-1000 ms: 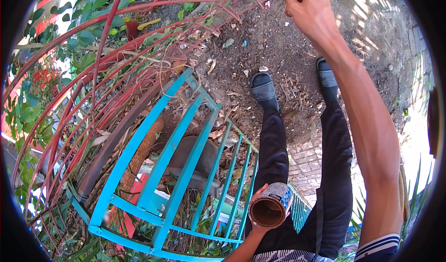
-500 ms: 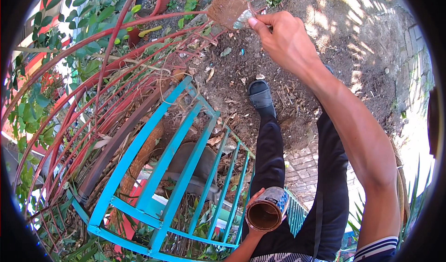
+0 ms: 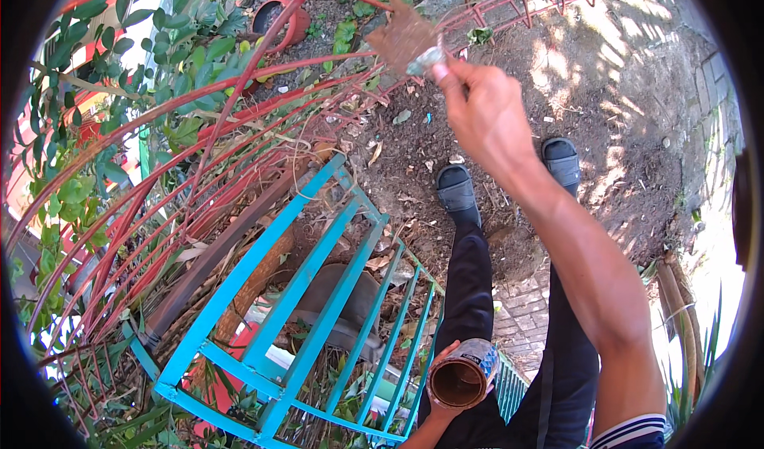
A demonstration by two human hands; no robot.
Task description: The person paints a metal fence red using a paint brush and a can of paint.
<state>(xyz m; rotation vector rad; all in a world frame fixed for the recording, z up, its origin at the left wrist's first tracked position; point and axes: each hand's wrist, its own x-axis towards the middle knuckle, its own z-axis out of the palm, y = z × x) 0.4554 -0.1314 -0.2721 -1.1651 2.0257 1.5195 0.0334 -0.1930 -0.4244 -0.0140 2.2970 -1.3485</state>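
Note:
Between the thumb and fingers of my right hand (image 3: 487,107) is a wide paintbrush (image 3: 404,38), its bristles coated brown and its base smeared pale. The bristles are up against the thin red metal bars (image 3: 350,58) at the upper middle; whether they touch cannot be made out. Low in front of my body, my left hand (image 3: 440,361) is wrapped round a small open tin can (image 3: 480,357). Brown paint coats the inside of the can, which is tilted toward me.
A turquoise slatted metal frame (image 3: 298,278) leans at the lower left, beside curved red bars and leafy plants (image 3: 171,51). A red pot (image 3: 290,26) lies beyond. My sandalled feet (image 3: 456,188) stand on bare soil (image 3: 517,210), with brick paving (image 3: 517,318) nearer me.
The view has shifted, so the surroundings sit lower and both sandals now show. The brush is still at the red bars, its bristles turned slightly; the can stays low in my left hand.

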